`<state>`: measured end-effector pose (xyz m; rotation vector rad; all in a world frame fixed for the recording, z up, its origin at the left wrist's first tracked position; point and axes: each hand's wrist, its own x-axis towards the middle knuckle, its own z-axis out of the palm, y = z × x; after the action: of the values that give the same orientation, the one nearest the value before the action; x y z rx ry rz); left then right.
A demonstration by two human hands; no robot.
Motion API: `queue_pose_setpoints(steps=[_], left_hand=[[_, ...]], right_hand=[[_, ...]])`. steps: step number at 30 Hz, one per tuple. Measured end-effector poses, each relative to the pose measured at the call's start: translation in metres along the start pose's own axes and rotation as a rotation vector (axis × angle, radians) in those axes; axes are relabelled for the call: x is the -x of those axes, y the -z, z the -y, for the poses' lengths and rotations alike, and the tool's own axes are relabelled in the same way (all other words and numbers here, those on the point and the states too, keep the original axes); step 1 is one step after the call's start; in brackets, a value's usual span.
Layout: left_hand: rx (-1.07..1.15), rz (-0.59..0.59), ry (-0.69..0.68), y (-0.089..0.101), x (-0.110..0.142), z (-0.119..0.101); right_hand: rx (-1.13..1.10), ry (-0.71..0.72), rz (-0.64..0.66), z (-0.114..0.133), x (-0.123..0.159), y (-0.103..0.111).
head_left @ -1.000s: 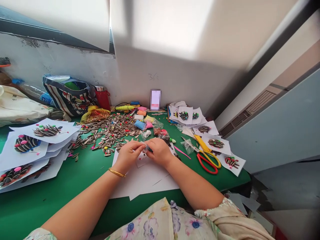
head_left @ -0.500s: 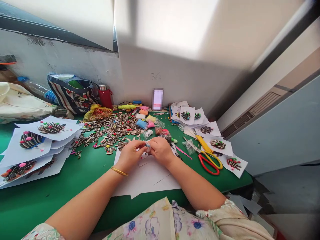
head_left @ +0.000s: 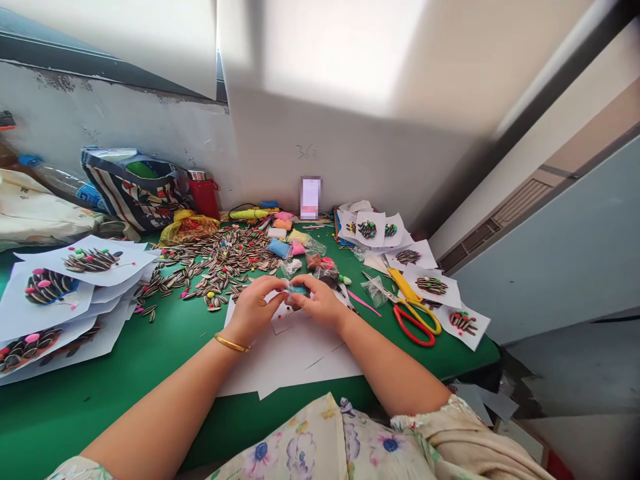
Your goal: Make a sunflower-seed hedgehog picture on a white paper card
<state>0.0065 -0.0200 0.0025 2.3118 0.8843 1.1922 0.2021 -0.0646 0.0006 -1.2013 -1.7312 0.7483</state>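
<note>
My left hand (head_left: 256, 305) and my right hand (head_left: 320, 300) meet over a stack of white paper sheets (head_left: 285, 357) on the green table (head_left: 165, 347). Both pinch a small clear plastic packet with a blue lump inside (head_left: 296, 290), fingertips pressed together around it. A gold bangle (head_left: 231, 344) circles my left wrist. Under the hands lies a small white paper piece with red dots (head_left: 284, 312). A heap of striped sunflower seeds (head_left: 220, 257) spreads just beyond the hands.
Red-and-yellow scissors (head_left: 413, 313) lie to the right, with seed pictures on paper (head_left: 433, 287). More seed pictures (head_left: 55, 287) are stacked at left. Clay packets (head_left: 283, 240), a red flask (head_left: 204, 193) and a striped bag (head_left: 133, 190) stand by the wall.
Both hands stay together over the paper; the fingers have shifted slightly on the small packet, which now shows blue between them. The view wobbled a little.
</note>
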Motion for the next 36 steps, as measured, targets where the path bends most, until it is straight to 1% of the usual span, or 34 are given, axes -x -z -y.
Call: queue_pose_setpoints(steps=[3, 6, 8, 12, 15, 18, 20, 23, 26, 29, 33, 36], left_hand=[[-0.021, -0.006, -0.053, -0.001, 0.001, 0.0], [-0.073, -0.009, -0.086, -0.002, 0.003, 0.002], [-0.13, -0.014, -0.103, -0.003, 0.005, 0.003], [-0.225, 0.0, -0.172, -0.002, 0.004, 0.003], [-0.268, 0.029, -0.214, 0.0, 0.002, 0.003], [-0.306, 0.035, -0.217, 0.001, -0.001, 0.003], [-0.32, 0.037, -0.228, 0.002, -0.002, 0.003], [-0.339, 0.056, -0.232, 0.002, -0.002, 0.002], [-0.358, 0.062, -0.244, 0.002, -0.002, 0.0], [-0.391, 0.048, -0.278, 0.003, -0.003, -0.006], [-0.474, 0.057, -0.316, 0.007, -0.006, -0.025], [-0.486, 0.091, -0.324, 0.013, -0.007, -0.044]], right_hand=[[-0.176, -0.105, -0.004, 0.001, 0.0, -0.004], [-0.313, -0.143, -0.017, 0.002, 0.0, -0.008], [-0.345, -0.156, -0.028, 0.003, 0.0, -0.01], [-0.292, -0.137, -0.039, -0.001, 0.0, -0.01], [-0.149, -0.055, -0.04, -0.005, -0.001, -0.009], [0.005, 0.048, -0.041, -0.004, -0.004, -0.007], [0.04, 0.074, -0.023, -0.002, -0.005, -0.005], [0.012, 0.037, 0.007, -0.001, -0.006, -0.003], [-0.083, -0.047, 0.011, -0.003, -0.005, -0.004], [-0.19, -0.127, -0.01, -0.002, -0.002, -0.005], [-0.317, -0.206, -0.029, 0.013, 0.004, 0.0], [-0.296, -0.179, -0.041, 0.028, 0.011, 0.007]])
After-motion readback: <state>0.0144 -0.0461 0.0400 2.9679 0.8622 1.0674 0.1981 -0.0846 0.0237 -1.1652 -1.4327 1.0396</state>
